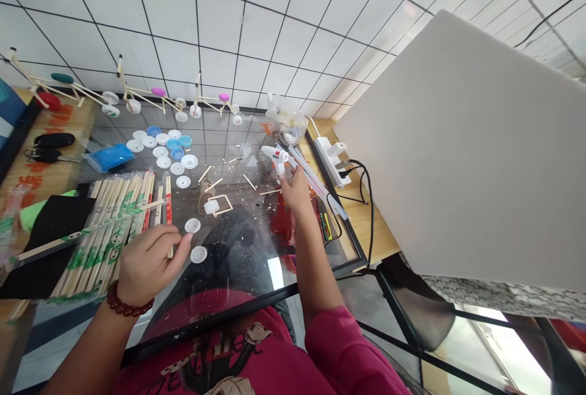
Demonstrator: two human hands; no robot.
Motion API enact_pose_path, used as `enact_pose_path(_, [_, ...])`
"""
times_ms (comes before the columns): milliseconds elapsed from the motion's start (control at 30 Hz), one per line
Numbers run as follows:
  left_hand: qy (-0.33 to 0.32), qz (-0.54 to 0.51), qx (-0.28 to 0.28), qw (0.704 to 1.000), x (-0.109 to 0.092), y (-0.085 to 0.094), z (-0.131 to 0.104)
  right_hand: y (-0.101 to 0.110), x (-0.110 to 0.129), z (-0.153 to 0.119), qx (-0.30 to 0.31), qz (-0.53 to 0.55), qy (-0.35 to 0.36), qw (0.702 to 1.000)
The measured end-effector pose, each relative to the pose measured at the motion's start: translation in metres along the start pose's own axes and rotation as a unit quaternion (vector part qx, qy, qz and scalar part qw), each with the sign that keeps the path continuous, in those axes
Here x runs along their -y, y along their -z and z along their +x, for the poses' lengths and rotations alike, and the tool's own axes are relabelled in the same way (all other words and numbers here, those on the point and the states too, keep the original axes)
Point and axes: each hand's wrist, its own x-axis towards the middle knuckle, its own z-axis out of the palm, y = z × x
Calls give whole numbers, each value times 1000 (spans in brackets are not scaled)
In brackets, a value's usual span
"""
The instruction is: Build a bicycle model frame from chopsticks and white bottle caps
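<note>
My right hand (296, 192) is closed at the handle of a white hot glue gun (276, 154), whose nozzle points left. Over the right end of a row of wrapped chopsticks (107, 224) is my left hand (150, 254), its fingers curled toward the thumb; whatever they hold, if anything, is hidden. Two white bottle caps (193, 225) lie just right of its fingertips. In the middle of the glass tabletop (247, 230), a small square frame of sticks (223, 205) has a white cap (211, 206) at its left side.
Stick tricycle models (158, 91) stand along the tiled wall. White and blue caps (161, 138) are grouped near a blue packet (110, 157). Stick scraps (249, 182) lie mid-table. Clear glue sticks (315, 178), a power strip (333, 160) and black cable (372, 218) are at right.
</note>
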Motion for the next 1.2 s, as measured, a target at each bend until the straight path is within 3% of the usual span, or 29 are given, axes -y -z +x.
enact_pose_path(33, [2,5,-7,1000,-1,0,2,6,7,-11,-37,-37,-18,998])
enact_pose_path(100, [11,17,-4,1000,-1,-3,8,14,26,-33,-48,-66,1,997])
enact_pose_path(233, [56,37,85,994,6,-19,23,8,64,-56,114,-19,101,988])
enact_pose_path(333, [70,30,147,986,14,-33,30,-7,78,-57,203,-76,120,969])
enact_pose_path(467, [89,7,179,980,23,-47,30,-22,79,-54,250,-143,118,950])
enact_pose_path(733, [156,-77,235,956,26,-58,23,-35,78,-58,290,-148,110,939])
enact_pose_path(1200, [150,-111,198,962,30,-64,20,-39,81,-59,307,-118,94,940])
